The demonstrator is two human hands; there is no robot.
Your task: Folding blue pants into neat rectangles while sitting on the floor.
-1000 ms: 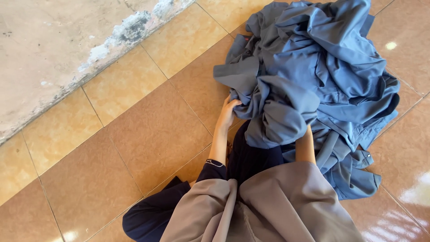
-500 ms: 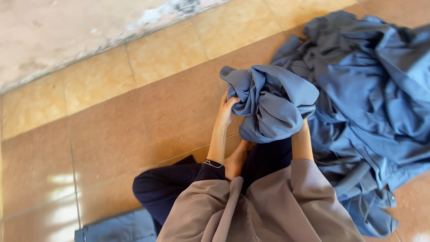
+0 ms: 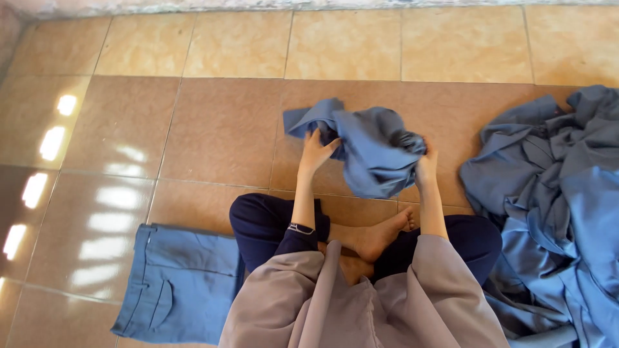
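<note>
We list what we wear. Top: a loose grey-brown garment [image 3: 361, 303] of soft, draping cloth, with wide sleeves and a long fold running down the front. Under-sleeve: a dark navy cuff [image 3: 298, 237] shows below the left sleeve, edged by a thin pale band at the wrist. Legs: dark navy trousers [image 3: 264, 222], plain, without visible pattern. Feet: bare, one foot [image 3: 380, 235] showing between the trouser legs. Left hand [image 3: 316, 153] and right hand [image 3: 425, 169]: ungloved, forearms uncovered.

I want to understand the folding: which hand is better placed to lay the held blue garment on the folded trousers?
Probably left: the left hand grips the blue garment on the folded trousers' side; the right hand is farther.
</note>
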